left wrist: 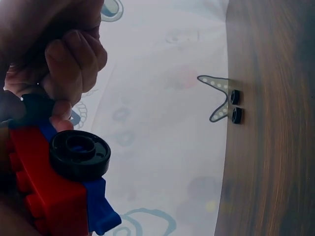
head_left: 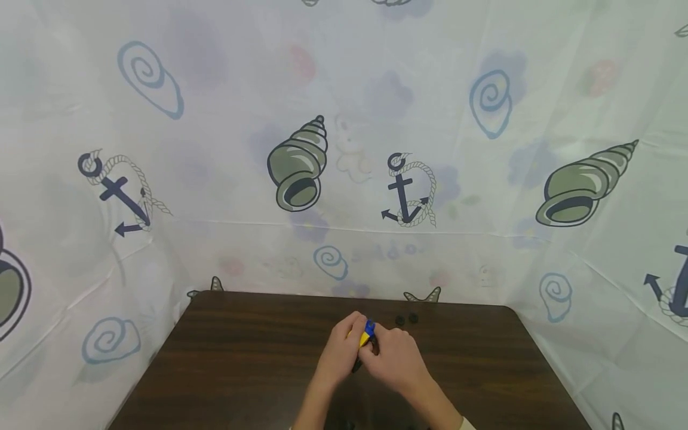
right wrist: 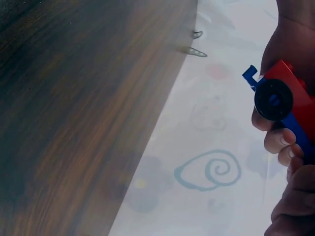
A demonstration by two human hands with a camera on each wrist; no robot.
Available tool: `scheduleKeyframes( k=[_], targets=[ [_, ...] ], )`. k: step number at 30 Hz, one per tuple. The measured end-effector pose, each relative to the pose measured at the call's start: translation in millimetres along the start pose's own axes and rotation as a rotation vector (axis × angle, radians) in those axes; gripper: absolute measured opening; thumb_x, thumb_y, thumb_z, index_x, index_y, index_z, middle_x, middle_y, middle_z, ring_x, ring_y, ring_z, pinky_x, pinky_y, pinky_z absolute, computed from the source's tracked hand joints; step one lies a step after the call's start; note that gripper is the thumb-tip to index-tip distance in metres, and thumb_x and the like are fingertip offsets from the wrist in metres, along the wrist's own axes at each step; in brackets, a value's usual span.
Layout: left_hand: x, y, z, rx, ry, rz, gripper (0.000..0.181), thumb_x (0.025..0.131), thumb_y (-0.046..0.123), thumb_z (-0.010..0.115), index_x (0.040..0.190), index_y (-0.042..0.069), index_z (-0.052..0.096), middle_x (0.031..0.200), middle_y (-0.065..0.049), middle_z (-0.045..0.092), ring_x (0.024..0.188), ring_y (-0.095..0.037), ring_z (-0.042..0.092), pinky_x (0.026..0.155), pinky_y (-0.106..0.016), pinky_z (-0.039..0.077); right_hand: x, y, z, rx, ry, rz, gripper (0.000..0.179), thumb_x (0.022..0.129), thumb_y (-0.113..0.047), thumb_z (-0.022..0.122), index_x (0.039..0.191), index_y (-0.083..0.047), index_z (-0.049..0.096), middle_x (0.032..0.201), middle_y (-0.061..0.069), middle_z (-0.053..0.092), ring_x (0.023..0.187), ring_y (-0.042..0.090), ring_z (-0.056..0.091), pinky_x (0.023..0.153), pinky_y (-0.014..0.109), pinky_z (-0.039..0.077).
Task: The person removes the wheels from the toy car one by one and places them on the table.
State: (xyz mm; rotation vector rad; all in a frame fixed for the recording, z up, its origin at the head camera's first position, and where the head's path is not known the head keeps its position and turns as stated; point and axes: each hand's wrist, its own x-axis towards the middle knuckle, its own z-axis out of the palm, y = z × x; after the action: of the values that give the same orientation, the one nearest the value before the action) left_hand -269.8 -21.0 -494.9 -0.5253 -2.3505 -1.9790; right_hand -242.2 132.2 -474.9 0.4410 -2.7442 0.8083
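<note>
Both hands meet above the table around a toy vehicle of building bricks (head_left: pixel 366 338), with blue, yellow and red parts. My left hand (head_left: pixel 340 348) grips its body, and my right hand (head_left: pixel 399 359) holds the other end. In the left wrist view, a black wheel (left wrist: pixel 79 155) sits on the side of the blue base (left wrist: pixel 101 206), beside a red brick (left wrist: pixel 56 189). The right fingers (left wrist: pixel 74 59) pinch near a second dark round part (left wrist: pixel 37 108), partly hidden. A black wheel (right wrist: pixel 273 100) and a blue hook (right wrist: pixel 250 74) show in the right wrist view.
Two loose black wheels (head_left: pixel 406 319) stand toward the far edge of the brown wooden table (head_left: pixel 242 358), beyond the right hand. A pale sheet (head_left: pixel 226 179) printed with shells and anchors hangs behind and at both sides. Small dark pieces show faintly near the bottom edge.
</note>
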Motion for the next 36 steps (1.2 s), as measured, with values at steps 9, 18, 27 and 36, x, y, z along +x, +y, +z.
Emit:
scheduleKeyframes(
  k=[9,18,27,36],
  targets=[
    [-2.2,3.8,-8.0,-0.035,-0.037,-0.085,0.041,0.115,0.033,0.044,0.089,0.007,0.063,0.078,-0.003,0.056,0.064,-0.014,0.054,0.056,-0.026,0.047,-2.1,6,8,0.063,-0.114,-0.021,0.019,0.094,-0.013,0.056,0.076,-0.018,0.050,0.056,-0.013,0.040,0.041,0.001,0.029,0.042,0.018,0.025],
    [-0.2,2.3,-10.2,-0.131,-0.104,-0.110,0.043,0.116,0.034,0.041,0.097,0.003,0.063,0.083,-0.007,0.061,0.069,-0.019,0.061,0.063,-0.029,0.056,-4.0,9,5,0.160,-0.105,-0.001,0.025,0.106,-0.016,0.050,0.083,-0.022,0.058,0.061,-0.012,0.047,0.046,0.004,0.038,0.046,0.022,0.034],
    [-0.6,1.3,-9.1,-0.174,-0.083,-0.148,0.041,0.114,0.035,0.042,0.104,0.003,0.064,0.088,-0.009,0.065,0.075,-0.021,0.065,0.068,-0.034,0.059,-2.5,19,4,0.255,-0.159,0.053,0.029,0.115,-0.022,0.040,0.090,-0.021,0.054,0.074,-0.008,0.048,0.058,0.006,0.042,0.055,0.025,0.040],
    [1.0,2.9,-10.8,-0.174,-0.082,-0.160,0.042,0.115,0.038,0.041,0.109,0.004,0.064,0.092,-0.009,0.064,0.076,-0.022,0.065,0.069,-0.033,0.058,-5.6,37,5,0.344,-0.153,0.098,0.031,0.118,-0.028,0.038,0.111,-0.024,0.069,0.109,-0.003,0.066,0.097,0.014,0.060,0.084,0.034,0.051]
  ],
)
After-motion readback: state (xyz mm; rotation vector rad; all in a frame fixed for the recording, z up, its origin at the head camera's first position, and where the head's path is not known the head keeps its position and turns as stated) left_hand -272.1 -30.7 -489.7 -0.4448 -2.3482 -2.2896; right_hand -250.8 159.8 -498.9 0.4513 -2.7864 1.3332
